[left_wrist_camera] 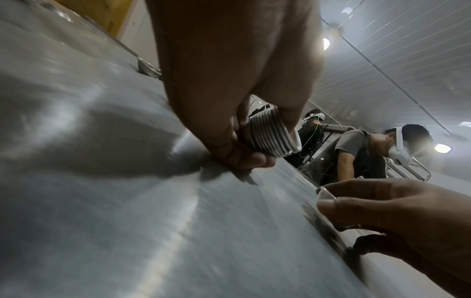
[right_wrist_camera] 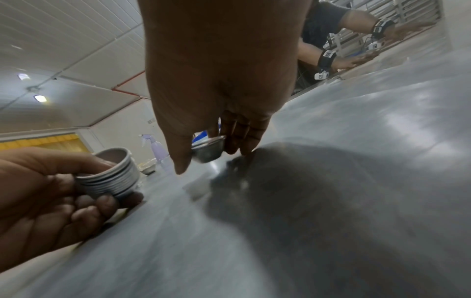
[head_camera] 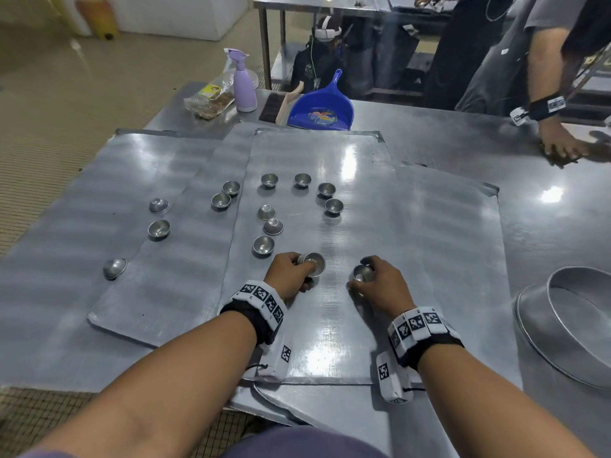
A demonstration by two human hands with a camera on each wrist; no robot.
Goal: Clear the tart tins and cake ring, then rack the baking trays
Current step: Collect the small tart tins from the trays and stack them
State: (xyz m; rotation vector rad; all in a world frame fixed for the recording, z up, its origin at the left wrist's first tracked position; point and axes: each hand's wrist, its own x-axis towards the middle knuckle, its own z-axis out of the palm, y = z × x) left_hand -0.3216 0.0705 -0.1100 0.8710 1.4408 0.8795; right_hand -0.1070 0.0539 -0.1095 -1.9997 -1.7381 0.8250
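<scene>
Both forearms reach from the near edge of the bench (head_camera: pixel 545 200), each wrist banded with black-and-white coded markers that carry no readable words. Left hand (head_camera: pixel 291 272) grips a nested stack of tart tins (head_camera: pixel 312 263), fingers curled round its ribbed side; the stack is tilted and held just above the centre baking tray (head_camera: pixel 357 166). Right hand (head_camera: pixel 380 279), a little apart from the left, pinches a single tart tin (head_camera: pixel 362 273) between thumb and fingertips, low over the same tray.

Left to right across the bench: a left baking tray (head_camera: pixel 99 180) runs to the left edge and carries three loose tins (head_camera: pixel 158 229); a second tray (head_camera: pixel 185 259), partly overlapped by the centre one, carries two more. On the centre tray, loose tins lie beyond the hands, some upright and some upturned. Another tray (head_camera: pixel 463 233) shows from beneath the centre tray on its right side. Near the right edge lies the cake ring (head_camera: pixel 568 312), resting on a round metal pan.

At the far left corner of the bench stand a clear bag with a yellow label, too small to read, a lilac spray bottle (head_camera: pixel 244 84), a brush and a blue dustpan (head_camera: pixel 322 105). At the far right edge another person's hand (head_camera: pixel 562 147) presses on the bench.
</scene>
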